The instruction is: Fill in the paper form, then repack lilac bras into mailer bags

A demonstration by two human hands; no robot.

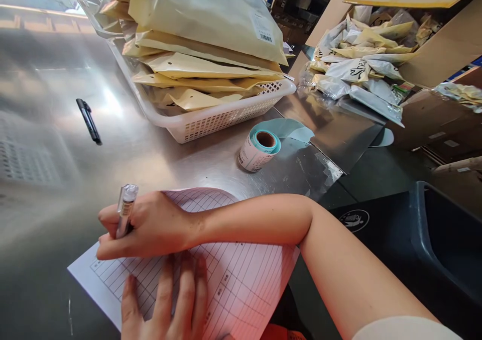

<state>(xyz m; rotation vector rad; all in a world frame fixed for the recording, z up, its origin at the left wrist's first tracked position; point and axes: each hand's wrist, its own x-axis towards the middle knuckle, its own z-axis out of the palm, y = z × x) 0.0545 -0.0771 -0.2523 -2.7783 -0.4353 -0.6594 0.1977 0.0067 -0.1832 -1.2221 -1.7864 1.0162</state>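
My right hand (150, 224) grips a clear-barrelled pen (126, 207), held upright over the left part of a ruled paper form (241, 279). The pen's tip is hidden behind my fingers. Below it, my left hand (165, 300) lies flat on the same sheet with its fingers spread. The form is printed with a grid of lines and a few small characters, and its right edge reaches past the table's edge. My right forearm crosses over the upper part of the paper.
A white plastic basket (222, 121) piled with yellowish mailing bags (203, 23) stands at the back. Nearby are a label roll (259, 149) and a black marker (89, 121) on the metal table (158, 154). A dark bin (417, 239) and a carton of parcels (361, 69) are on the right.
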